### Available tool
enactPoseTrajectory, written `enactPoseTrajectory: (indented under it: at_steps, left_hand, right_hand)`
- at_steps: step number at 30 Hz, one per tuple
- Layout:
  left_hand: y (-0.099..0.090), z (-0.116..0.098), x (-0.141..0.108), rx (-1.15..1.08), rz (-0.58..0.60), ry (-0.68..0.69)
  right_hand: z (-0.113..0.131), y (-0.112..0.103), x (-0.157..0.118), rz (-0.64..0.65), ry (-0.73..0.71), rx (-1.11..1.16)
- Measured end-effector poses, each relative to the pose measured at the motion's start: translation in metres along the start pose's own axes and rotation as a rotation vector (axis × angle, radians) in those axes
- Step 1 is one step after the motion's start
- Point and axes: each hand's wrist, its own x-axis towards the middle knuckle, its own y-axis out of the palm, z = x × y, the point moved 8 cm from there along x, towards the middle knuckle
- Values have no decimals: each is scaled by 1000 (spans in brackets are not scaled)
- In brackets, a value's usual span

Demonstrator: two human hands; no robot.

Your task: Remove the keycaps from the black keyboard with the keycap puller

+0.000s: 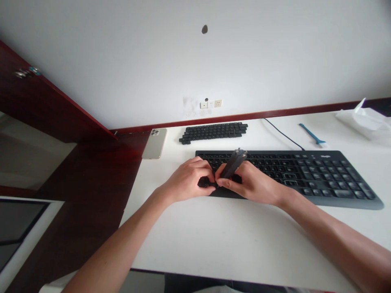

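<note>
A long black keyboard [299,196] lies on the table, with many keycaps off its left and middle parts, where bare key sockets show. My right hand [255,183] is closed around a dark folding multi-tool [234,163], held tilted over the keyboard's left part. Several metal ends show at the tool's top; its lower end is hidden by my fingers. My left hand [192,179] rests at the keyboard's left end, thumb and fingers curled close together beside the right fingertips. What they pinch, if anything, cannot be made out. Removed keycaps [215,131] stand in rows behind the keyboard.
A phone [154,143] lies face down at the table's left edge. Behind the keyboard are its cable [284,133], a blue brush [312,134] and a white plastic bag [365,122]. Wall sockets [211,104] sit above the table's back edge; a dark red door [55,93] stands at left.
</note>
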Motion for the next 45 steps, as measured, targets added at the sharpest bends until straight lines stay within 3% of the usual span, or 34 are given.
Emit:
enactPoseTrajectory:
  at_steps: [5, 9, 19, 26, 35, 42, 45]
  left_hand:
    - [0, 0, 1, -16, 18, -17]
    - [5, -1, 4, -8, 33, -45]
    - [18, -2, 7, 61, -3, -82]
    - [18, 2, 7, -4, 20, -59]
    - [18, 7, 6, 6, 18, -35]
    - [27, -1, 0, 119, -106, 14]
    - [34, -8, -2, 214, -88, 57]
  right_hand:
    - [-4, -2, -1, 52, 5, 117]
    - [-5, 0, 0, 20, 2, 148]
    - [2, 5, 2, -75, -38, -25]
    - [3, 18, 3, -78, -67, -47]
    - [6, 16, 0, -100, -120, 3]
    - [6, 17, 0, -105, -119, -18]
    - [6, 18, -1, -130, -133, -64]
